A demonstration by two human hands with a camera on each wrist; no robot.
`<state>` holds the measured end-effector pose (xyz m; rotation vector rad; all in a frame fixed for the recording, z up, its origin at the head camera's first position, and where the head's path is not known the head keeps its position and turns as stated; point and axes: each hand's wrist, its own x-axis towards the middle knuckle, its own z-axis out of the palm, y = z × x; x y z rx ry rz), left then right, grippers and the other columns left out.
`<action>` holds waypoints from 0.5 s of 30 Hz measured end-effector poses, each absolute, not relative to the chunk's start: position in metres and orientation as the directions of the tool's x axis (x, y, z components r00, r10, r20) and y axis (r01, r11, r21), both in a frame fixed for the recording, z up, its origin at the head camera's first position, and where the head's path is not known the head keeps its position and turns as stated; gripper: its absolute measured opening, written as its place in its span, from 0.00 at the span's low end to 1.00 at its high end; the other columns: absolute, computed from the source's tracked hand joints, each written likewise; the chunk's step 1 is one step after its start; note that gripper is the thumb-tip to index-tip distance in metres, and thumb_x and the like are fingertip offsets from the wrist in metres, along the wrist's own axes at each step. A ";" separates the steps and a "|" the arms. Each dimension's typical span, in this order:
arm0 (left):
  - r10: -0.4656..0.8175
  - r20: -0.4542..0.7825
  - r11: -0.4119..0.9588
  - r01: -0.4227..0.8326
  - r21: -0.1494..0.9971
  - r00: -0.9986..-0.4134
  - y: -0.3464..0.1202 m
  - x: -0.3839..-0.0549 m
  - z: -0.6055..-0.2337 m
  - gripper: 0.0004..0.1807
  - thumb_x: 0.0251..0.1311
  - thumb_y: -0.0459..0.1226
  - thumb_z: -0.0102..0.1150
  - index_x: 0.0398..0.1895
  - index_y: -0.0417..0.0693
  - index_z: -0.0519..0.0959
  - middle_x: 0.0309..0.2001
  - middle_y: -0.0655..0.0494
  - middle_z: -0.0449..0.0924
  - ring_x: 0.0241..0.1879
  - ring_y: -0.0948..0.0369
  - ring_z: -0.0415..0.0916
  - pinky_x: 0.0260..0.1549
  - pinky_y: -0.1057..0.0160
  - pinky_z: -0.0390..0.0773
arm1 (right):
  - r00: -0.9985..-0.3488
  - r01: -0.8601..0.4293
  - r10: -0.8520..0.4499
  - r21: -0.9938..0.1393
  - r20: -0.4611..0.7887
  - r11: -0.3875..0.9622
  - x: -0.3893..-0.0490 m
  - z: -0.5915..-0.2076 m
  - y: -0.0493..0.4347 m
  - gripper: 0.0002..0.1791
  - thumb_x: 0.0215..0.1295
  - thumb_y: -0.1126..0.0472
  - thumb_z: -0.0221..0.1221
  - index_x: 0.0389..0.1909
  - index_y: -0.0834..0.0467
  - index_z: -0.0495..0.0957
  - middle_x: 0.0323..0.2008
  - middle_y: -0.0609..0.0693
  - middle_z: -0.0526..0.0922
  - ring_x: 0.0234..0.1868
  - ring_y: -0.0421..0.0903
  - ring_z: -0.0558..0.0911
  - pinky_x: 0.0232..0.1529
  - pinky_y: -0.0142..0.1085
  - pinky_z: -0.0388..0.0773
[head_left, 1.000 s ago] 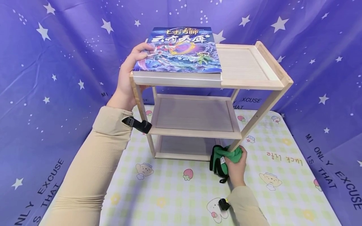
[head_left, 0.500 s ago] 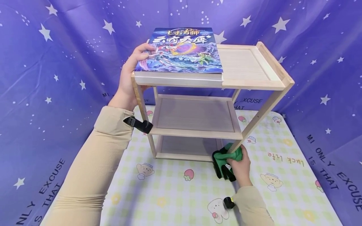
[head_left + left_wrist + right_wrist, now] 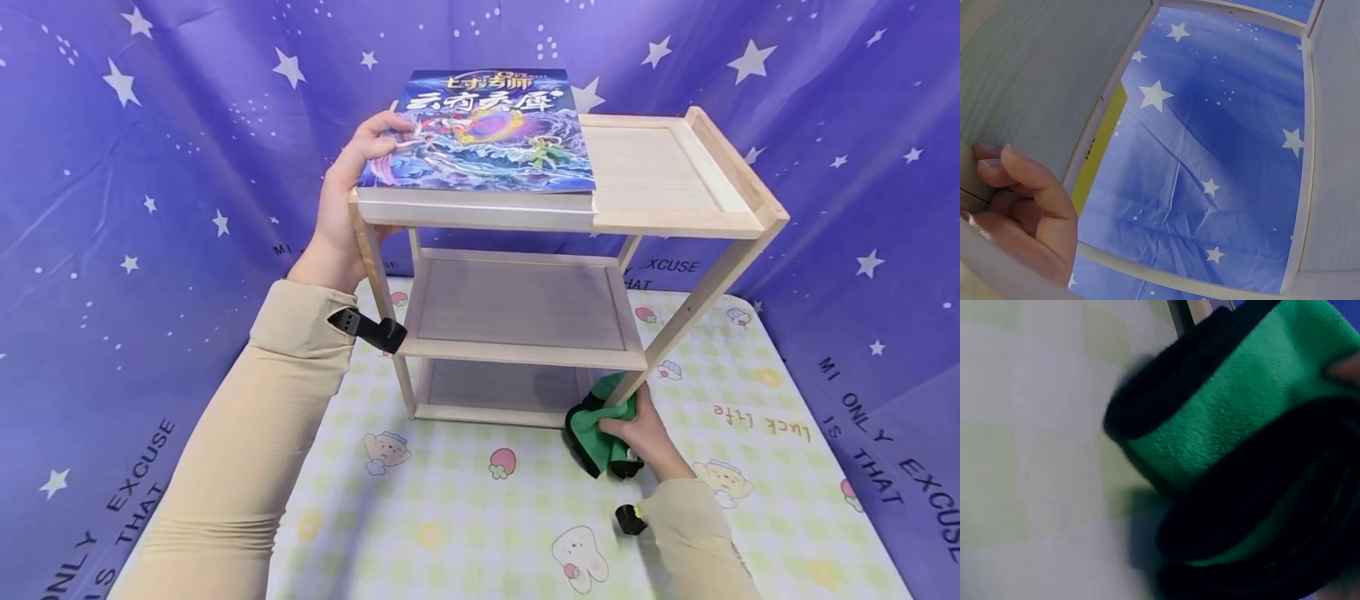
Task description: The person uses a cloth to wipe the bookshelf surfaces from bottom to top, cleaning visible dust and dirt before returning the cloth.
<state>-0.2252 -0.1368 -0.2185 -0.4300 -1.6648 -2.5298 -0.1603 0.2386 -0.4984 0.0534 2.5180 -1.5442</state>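
Note:
A light wooden three-tier shelf (image 3: 660, 171) stands in the head view, with a blue illustrated book (image 3: 487, 137) flat on the left of its top tier. My left hand (image 3: 343, 196) grips the top tier's left end, some fingers over the book's edge. Curled fingers (image 3: 1038, 181) show beneath that tier in the left wrist view. Low at the front right leg, my right hand (image 3: 647, 425) holds a green cloth (image 3: 596, 442) with black edging, wrapped about the leg. Thick folds of the cloth (image 3: 1229, 419) fill much of the right wrist view, hiding most of that hand.
The shelf stands on a checked tablecloth (image 3: 450, 508) with cartoon prints. A purple star-patterned curtain (image 3: 210, 100) surrounds the table at the back and sides. The middle tier (image 3: 517, 300) and bottom tier (image 3: 502, 387) lie below the book.
My right hand and forearm have shifted right, and the cloth's hanging folds have swung round the leg. The left hand keeps its hold on the shelf.

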 end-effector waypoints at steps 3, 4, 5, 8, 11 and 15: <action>0.091 0.274 -0.404 0.216 0.889 -0.957 -0.136 -0.225 -0.218 0.12 0.65 0.42 0.43 0.45 0.61 0.76 0.67 0.52 0.64 0.59 0.49 0.70 0.47 0.57 0.71 | -0.977 0.136 -0.077 -0.865 -0.197 0.483 -0.161 -0.496 0.240 0.54 0.60 0.61 0.62 0.79 0.59 0.37 0.71 0.71 0.57 0.67 0.66 0.66 0.61 0.55 0.66; 0.092 0.272 -0.404 0.214 0.889 -0.958 -0.136 -0.225 -0.218 0.12 0.65 0.42 0.42 0.45 0.61 0.76 0.67 0.52 0.64 0.59 0.49 0.69 0.48 0.57 0.70 | -0.976 0.142 -0.075 -0.855 -0.206 0.499 -0.162 -0.495 0.240 0.51 0.60 0.60 0.63 0.78 0.61 0.42 0.70 0.71 0.60 0.65 0.65 0.68 0.60 0.54 0.68; 0.093 0.271 -0.403 0.212 0.890 -0.958 -0.136 -0.225 -0.219 0.12 0.65 0.41 0.42 0.45 0.61 0.76 0.67 0.52 0.64 0.59 0.49 0.69 0.48 0.57 0.70 | -0.973 0.150 -0.073 -0.846 -0.217 0.511 -0.163 -0.494 0.240 0.49 0.60 0.60 0.63 0.77 0.63 0.46 0.68 0.71 0.63 0.63 0.65 0.70 0.58 0.52 0.70; 0.095 0.267 -0.401 0.209 0.892 -0.959 -0.136 -0.224 -0.219 0.12 0.65 0.41 0.42 0.45 0.62 0.76 0.67 0.52 0.64 0.59 0.49 0.70 0.48 0.57 0.70 | -0.968 0.168 -0.066 -0.815 -0.244 0.555 -0.168 -0.491 0.239 0.42 0.59 0.59 0.64 0.72 0.65 0.58 0.64 0.69 0.70 0.58 0.61 0.75 0.53 0.46 0.73; 0.097 0.271 -0.399 0.212 0.892 -0.958 -0.136 -0.224 -0.218 0.12 0.66 0.42 0.42 0.45 0.62 0.76 0.68 0.52 0.63 0.60 0.49 0.69 0.48 0.57 0.70 | -0.965 0.159 -0.083 -0.804 -0.249 0.572 -0.174 -0.487 0.238 0.31 0.56 0.60 0.64 0.62 0.63 0.68 0.56 0.66 0.74 0.50 0.57 0.74 0.49 0.43 0.70; 0.088 0.262 -0.394 0.208 0.895 -0.961 -0.137 -0.225 -0.218 0.12 0.66 0.42 0.42 0.46 0.62 0.76 0.67 0.52 0.63 0.59 0.49 0.70 0.48 0.58 0.71 | -0.961 0.150 -0.109 -0.808 -0.256 0.570 -0.179 -0.485 0.239 0.27 0.56 0.61 0.63 0.57 0.63 0.69 0.53 0.64 0.74 0.47 0.55 0.72 0.48 0.42 0.68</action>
